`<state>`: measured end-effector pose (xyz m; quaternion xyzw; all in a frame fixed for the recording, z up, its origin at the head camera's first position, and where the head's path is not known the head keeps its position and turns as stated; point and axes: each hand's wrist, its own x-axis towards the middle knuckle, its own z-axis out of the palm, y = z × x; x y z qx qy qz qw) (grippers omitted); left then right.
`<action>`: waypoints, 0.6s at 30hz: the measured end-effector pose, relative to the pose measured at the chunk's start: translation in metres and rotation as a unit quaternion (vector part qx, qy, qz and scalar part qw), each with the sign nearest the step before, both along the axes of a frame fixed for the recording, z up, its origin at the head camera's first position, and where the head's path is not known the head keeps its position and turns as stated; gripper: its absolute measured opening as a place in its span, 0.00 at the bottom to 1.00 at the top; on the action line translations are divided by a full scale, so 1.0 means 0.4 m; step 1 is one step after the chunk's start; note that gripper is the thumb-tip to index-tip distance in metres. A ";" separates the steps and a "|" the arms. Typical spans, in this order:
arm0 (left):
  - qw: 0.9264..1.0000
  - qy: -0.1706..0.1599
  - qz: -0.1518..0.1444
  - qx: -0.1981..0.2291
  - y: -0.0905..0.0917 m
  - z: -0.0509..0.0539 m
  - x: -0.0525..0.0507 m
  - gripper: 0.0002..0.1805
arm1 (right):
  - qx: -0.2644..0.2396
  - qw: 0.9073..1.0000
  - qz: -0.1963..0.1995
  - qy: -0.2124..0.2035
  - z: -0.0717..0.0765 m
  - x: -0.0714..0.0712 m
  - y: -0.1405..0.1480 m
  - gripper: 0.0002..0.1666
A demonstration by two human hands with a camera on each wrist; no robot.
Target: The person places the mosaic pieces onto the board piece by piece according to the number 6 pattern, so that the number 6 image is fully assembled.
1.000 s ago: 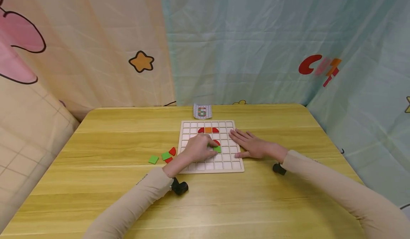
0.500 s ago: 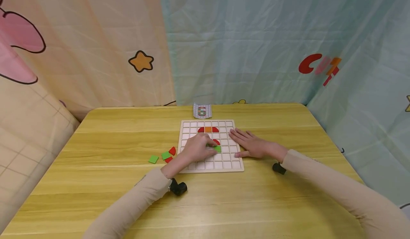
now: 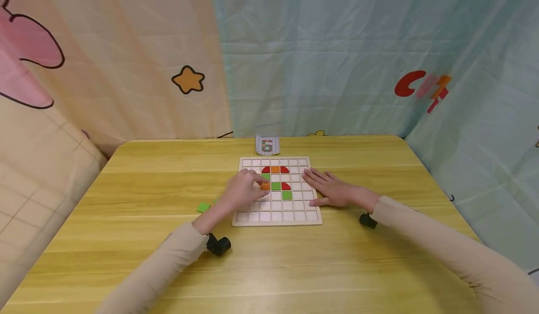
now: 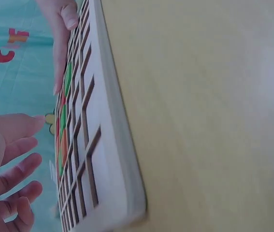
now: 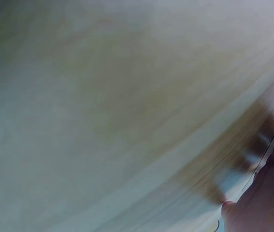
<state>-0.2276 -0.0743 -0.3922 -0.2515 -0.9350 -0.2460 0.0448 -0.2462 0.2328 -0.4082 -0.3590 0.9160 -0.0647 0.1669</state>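
Observation:
A wooden grid board lies on the table with red, orange and green tiles in several of its cells. My left hand is over the board's left side, thumb and fingertips beside an orange square tile. In the left wrist view the left hand's fingers are apart and loosely bent, with nothing between them. A green square tile, a red quarter-circle tile and another green tile lie to the right of the orange one. My right hand rests flat, fingertips on the board's right edge.
A small card printed with a coloured grid pattern stands behind the board. Left of the board a loose green tile lies on the table. The left forearm covers most of the other loose tiles. Curtains hang behind the table.
My left hand has moved left across the board, uncovering green and orange tiles in its middle. The forearm now covers the loose red tiles. The right hand has stayed in place.

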 end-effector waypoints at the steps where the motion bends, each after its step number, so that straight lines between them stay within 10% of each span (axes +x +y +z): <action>1: 1.000 0.000 0.003 0.001 -0.009 0.003 -0.001 0.14 | 0.000 1.000 0.000 -0.001 -0.001 -0.001 0.000 0.52; 18: 0.997 -0.034 0.065 0.015 -0.147 0.001 0.028 0.17 | 0.004 1.000 0.005 0.003 -0.003 -0.004 0.005 0.52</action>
